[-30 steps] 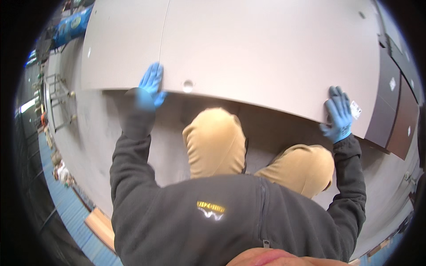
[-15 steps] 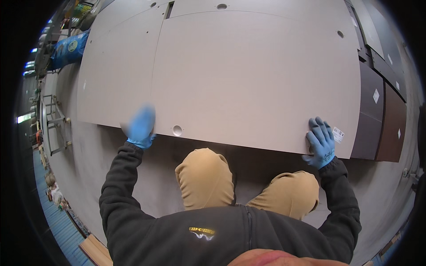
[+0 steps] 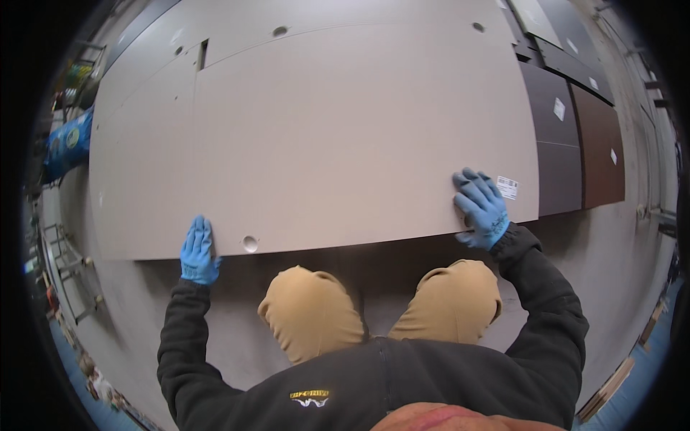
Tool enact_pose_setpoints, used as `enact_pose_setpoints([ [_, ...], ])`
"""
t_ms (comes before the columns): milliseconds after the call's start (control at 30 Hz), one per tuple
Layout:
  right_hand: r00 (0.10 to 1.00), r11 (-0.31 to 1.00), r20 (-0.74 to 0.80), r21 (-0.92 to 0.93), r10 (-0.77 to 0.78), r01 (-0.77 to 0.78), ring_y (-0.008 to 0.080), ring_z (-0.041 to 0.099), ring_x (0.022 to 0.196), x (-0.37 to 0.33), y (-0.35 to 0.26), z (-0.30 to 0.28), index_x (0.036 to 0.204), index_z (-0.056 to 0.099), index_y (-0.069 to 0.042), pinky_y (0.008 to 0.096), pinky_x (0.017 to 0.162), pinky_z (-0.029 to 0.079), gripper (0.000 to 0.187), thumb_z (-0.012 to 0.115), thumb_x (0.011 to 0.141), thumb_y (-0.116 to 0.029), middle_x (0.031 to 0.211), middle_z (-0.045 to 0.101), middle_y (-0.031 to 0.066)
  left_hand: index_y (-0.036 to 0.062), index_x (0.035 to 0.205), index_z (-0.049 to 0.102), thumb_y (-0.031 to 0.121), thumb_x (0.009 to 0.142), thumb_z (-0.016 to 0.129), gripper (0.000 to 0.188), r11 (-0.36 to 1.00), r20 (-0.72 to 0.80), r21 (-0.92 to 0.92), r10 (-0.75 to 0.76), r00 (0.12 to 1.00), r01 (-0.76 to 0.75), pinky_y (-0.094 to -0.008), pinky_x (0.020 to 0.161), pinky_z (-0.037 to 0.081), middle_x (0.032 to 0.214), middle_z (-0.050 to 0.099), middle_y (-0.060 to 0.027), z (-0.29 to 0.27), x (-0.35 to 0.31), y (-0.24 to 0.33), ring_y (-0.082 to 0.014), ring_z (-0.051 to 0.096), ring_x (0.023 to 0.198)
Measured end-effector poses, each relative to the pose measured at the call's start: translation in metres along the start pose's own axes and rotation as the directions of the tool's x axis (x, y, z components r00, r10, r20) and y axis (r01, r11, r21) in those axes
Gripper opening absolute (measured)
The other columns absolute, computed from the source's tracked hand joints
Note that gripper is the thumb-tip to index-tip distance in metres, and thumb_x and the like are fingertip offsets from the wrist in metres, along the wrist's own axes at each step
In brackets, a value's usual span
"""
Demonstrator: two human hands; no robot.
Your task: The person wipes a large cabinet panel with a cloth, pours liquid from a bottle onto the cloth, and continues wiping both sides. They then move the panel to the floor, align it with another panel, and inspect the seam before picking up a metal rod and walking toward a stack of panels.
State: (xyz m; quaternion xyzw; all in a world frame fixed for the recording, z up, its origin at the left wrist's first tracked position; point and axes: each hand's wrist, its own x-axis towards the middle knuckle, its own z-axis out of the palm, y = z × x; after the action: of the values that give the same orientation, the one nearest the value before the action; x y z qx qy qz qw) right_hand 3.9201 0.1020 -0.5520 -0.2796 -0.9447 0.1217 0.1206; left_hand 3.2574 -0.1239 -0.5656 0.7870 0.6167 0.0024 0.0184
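Observation:
A large pale grey-beige panel (image 3: 345, 144) lies flat in front of my knees. My left hand (image 3: 199, 253), in a blue work glove, rests on its near edge with fingers laid out over the surface. Just right of that hand is a round cut-out (image 3: 250, 244) in the panel. Over the near right part lies my right hand (image 3: 480, 208), gloved the same way, its fingers stretched flat on the surface and spread a little. A white label (image 3: 507, 187) sits right beside its fingertips. Neither hand holds anything.
Dark grey panels (image 3: 550, 144) and a brown panel (image 3: 600, 147) adjoin on the right, with white labels. At the left stand a blue bag (image 3: 68, 147) and a metal frame (image 3: 61, 258). Grey floor (image 3: 129, 323) surrounds it. Wooden strips (image 3: 607, 388) lie at the lower right.
My left hand, blurred before, now lies still on the panel near its edge, farther left of the cut-out. My right hand stays beside the label. The whole view has turned and shifted.

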Motion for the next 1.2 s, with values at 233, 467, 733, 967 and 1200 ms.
enact_pose_setpoints([
  [233, 0.999, 0.999, 0.002, -0.008, 0.033, -0.033, 0.0428, 0.051, 0.142, -0.002, 0.003, 0.001, 0.121, 0.060, -0.004, 0.0585, 0.119, 0.037, 0.070, 0.078, 0.066, -0.044, 0.151, 0.054, 0.0218, -0.0097, 0.159, 0.034, 0.023, 0.083, 0.070, 0.091, 0.993, 0.032, 0.111, 0.037, 0.999, -0.040, -0.0539, 0.122, 0.036, 0.167, 0.033, -0.0301, 0.006, 0.000, -0.003, -0.0486, 0.037, 0.152],
  [467, 0.996, 1.000, 0.088, 0.013, 0.018, -0.019, 0.0470, 0.049, 0.143, 0.002, 0.007, -0.002, 0.123, 0.056, -0.003, 0.0629, 0.121, 0.032, 0.064, 0.076, 0.070, -0.034, 0.150, 0.053, 0.0266, -0.0118, 0.159, 0.031, 0.017, 0.078, 0.072, 0.095, 0.997, 0.125, 0.050, -0.071, 0.990, 0.065, -0.0543, 0.123, 0.035, 0.166, 0.032, -0.0320, 0.003, 0.002, 0.004, -0.0499, 0.035, 0.152],
  [733, 0.997, 0.999, 0.072, -0.049, 0.002, 0.001, 0.0483, 0.051, 0.141, -0.006, 0.009, 0.013, 0.127, 0.053, -0.003, 0.0632, 0.122, 0.033, 0.051, 0.067, 0.085, -0.030, 0.148, 0.055, 0.0279, -0.0127, 0.158, 0.034, 0.015, 0.083, 0.068, 0.087, 0.994, 0.102, 0.043, -0.104, 0.989, 0.100, -0.0556, 0.125, 0.033, 0.166, 0.031, -0.0332, 0.009, 0.000, 0.009, -0.0517, 0.035, 0.152],
  [967, 0.996, 0.998, 0.055, 0.001, 0.068, -0.068, 0.0500, 0.052, 0.140, 0.014, -0.004, 0.006, 0.133, 0.052, -0.005, 0.0630, 0.120, 0.034, 0.054, 0.059, 0.098, -0.044, 0.149, 0.054, 0.0297, -0.0116, 0.152, 0.046, 0.010, 0.086, 0.060, 0.070, 0.995, 0.017, -0.010, -0.103, 0.995, 0.103, -0.0561, 0.123, 0.036, 0.161, 0.042, -0.0311, 0.013, -0.007, 0.006, -0.0494, 0.040, 0.150],
  [1200, 0.988, 0.939, -0.025, 0.307, -0.152, 0.152, 0.0452, 0.044, 0.149, 0.194, -0.145, 0.055, 0.143, 0.055, 0.002, 0.0627, 0.123, 0.029, 0.082, 0.075, 0.087, -0.054, 0.159, 0.047, 0.0256, -0.0044, 0.157, 0.043, 0.020, 0.087, 0.064, 0.077, 0.988, -0.005, -0.035, -0.153, 0.988, 0.153, -0.0532, 0.122, 0.038, 0.165, 0.039, -0.0242, 0.015, -0.006, 0.004, -0.0430, 0.039, 0.152],
])
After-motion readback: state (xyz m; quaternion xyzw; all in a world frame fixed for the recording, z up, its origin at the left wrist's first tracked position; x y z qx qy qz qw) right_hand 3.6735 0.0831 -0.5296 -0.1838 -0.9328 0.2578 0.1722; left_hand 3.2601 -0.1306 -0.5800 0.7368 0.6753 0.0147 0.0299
